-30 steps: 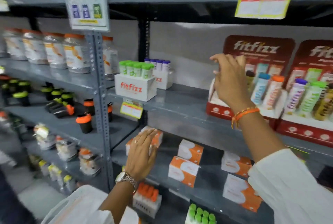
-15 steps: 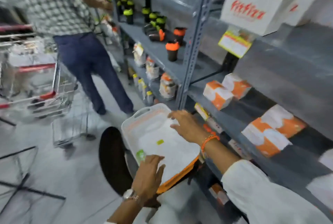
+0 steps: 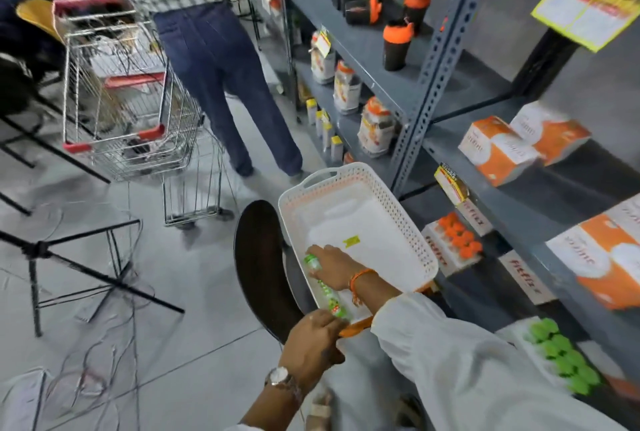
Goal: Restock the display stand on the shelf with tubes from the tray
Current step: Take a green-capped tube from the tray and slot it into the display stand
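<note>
A white perforated tray [image 3: 408, 243] rests on a dark round stool [image 3: 258, 268] beside the grey shelf. One green-capped tube [image 3: 328, 295] lies along the tray's near left wall. My right hand [image 3: 334, 268] reaches into the tray and curls over the tube's cap end. My left hand [image 3: 311, 340] grips the tray's near orange rim, close to the tube's lower end. The display stand is out of view.
The grey shelf unit [image 3: 440, 60] on the right holds orange-and-white boxes [image 3: 498, 150], black shakers [image 3: 394, 46] and boxes of orange-capped tubes [image 3: 457, 240] and green-capped tubes [image 3: 561, 358]. A person in jeans [image 3: 221, 77] stands by a shopping cart [image 3: 128, 101]. Black stand legs [image 3: 86, 264] and cables cross the floor.
My view swung down from the display stand to the tray. My right hand left the stand and closed over the green tube; my left hand moved from the lower shelf to the tray's near rim.
</note>
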Tool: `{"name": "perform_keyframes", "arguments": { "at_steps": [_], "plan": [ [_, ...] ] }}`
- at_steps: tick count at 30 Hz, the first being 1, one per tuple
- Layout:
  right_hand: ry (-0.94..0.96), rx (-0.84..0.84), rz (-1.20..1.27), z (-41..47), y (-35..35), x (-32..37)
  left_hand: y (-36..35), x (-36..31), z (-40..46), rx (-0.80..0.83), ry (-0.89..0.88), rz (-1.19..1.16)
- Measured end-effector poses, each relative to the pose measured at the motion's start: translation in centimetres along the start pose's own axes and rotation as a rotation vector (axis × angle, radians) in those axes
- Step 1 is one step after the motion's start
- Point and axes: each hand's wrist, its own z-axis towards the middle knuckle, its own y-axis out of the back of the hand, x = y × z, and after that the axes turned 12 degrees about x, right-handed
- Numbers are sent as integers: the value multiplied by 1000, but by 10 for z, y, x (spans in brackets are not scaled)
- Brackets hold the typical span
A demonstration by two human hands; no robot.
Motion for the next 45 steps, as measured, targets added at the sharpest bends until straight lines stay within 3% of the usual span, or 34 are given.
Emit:
{"name": "perform_keyframes", "arguments": {
  "at_steps": [9,15,21,28,32,35,41,45],
  "plan": [
    [65,-159,254,-25,19,-19,11,-1,1,29,19,85],
    [105,-462,470,-79,56,-21,32,-7,9,48,-49,162],
    [228,-874,551,-194,130,-2,95,-26,44,-170,-180,73],
    [152,-1509,307,-412,190,21,218,-155,121,-432,-520,-51],
    [-45,-1840,94,-530,200,37,265,-252,157,-554,-835,-31],
    [-223,-2029,-94,-597,211,42,285,-317,181,-515,-974,-22],
    [-461,-2210,-339,-657,245,24,281,-396,220,-385,-1107,89],
    [-551,-2178,-371,-651,262,-4,267,-398,228,-453,-1106,132]
  ]
}}
